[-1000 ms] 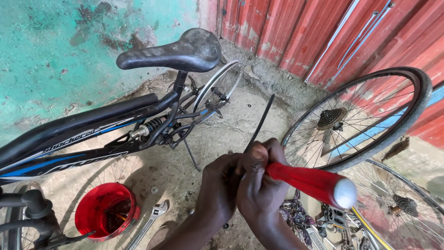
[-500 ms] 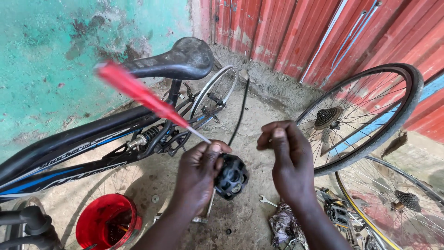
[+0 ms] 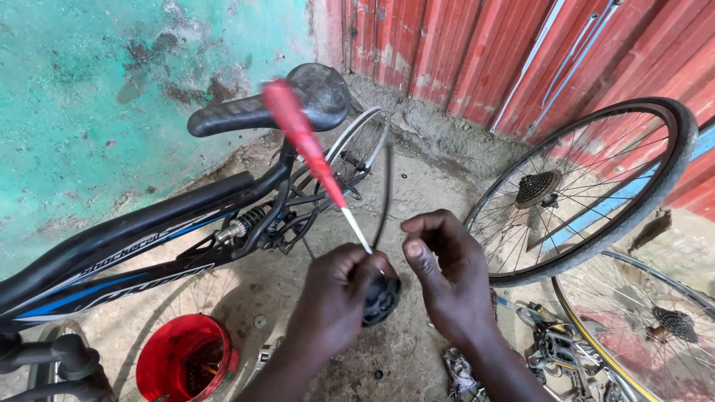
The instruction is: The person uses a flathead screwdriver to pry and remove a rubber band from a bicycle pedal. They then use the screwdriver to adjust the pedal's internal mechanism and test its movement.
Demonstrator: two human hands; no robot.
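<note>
Head view looks down on both hands over a dusty concrete floor (image 3: 417,186). Left hand (image 3: 335,298) is curled tight around a small black toothed part (image 3: 381,300) and, in the same grip, a red-handled screwdriver (image 3: 305,145) whose shaft runs up and away toward the bike seat (image 3: 298,100). Right hand (image 3: 443,279) sits just beside it, thumb and forefinger drawn together near a thin black cable (image 3: 383,193) that rises between the hands; whether they actually pinch it, I cannot tell.

Room is tight. On the left, a black bicycle frame (image 3: 134,246) leans along the teal wall (image 3: 89,97), its rear wheel (image 3: 357,149) right behind the screwdriver. On the right, a loose wheel with a cassette (image 3: 596,186) stands against the red corrugated sheet (image 3: 462,52), close to the right hand's knuckles, and a second rim (image 3: 640,327) lies lower right. Open floor shows mainly straight ahead, toward the corner.

Below, a red bucket (image 3: 182,361) sits near the left forearm, and a clutter of metal parts (image 3: 555,346) lies by the right wrist.
</note>
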